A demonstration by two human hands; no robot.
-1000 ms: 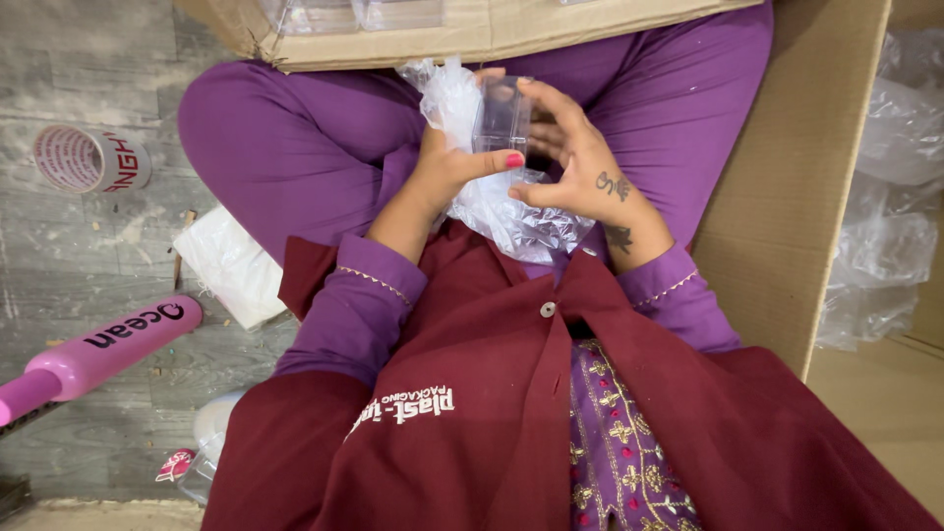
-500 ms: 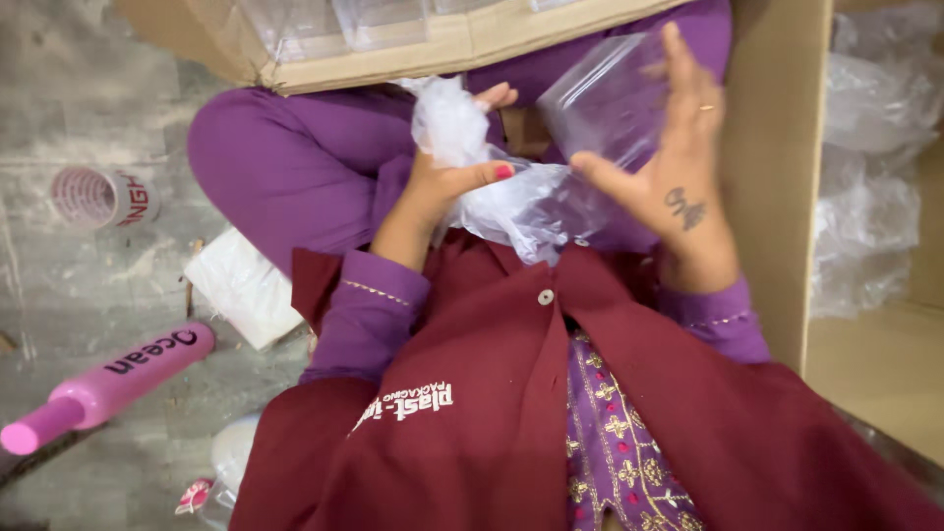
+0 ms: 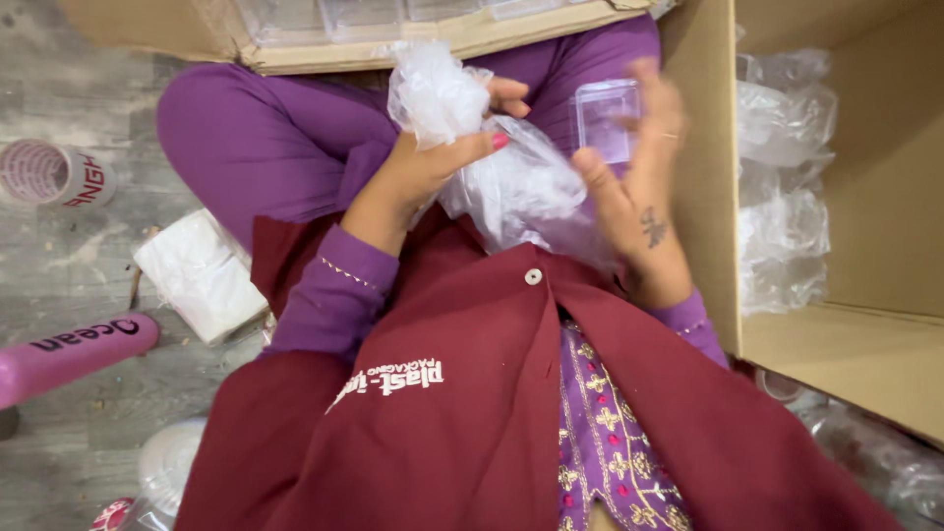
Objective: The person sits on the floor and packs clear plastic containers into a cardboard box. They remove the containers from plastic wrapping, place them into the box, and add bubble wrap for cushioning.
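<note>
My left hand [image 3: 418, 172] grips the bunched top of a clear plastic bag [image 3: 511, 187] that lies in my lap. My right hand [image 3: 639, 172], blurred by motion, holds a small clear plastic box [image 3: 607, 118] just to the right of the bag, above my purple-clad legs. The bag's lower part rests against my maroon coat.
An open cardboard box [image 3: 708, 197] with clear plastic wrapping inside stands at my right. Another cardboard carton [image 3: 295, 49] holding clear boxes lies ahead. On the floor at left are a tape roll [image 3: 54, 175], a white wrapped pack [image 3: 202, 275] and a pink bottle [image 3: 69, 356].
My right hand has lifted the small clear box out of the bag and moved it to the right. My left hand stays closed on the bag's top.
</note>
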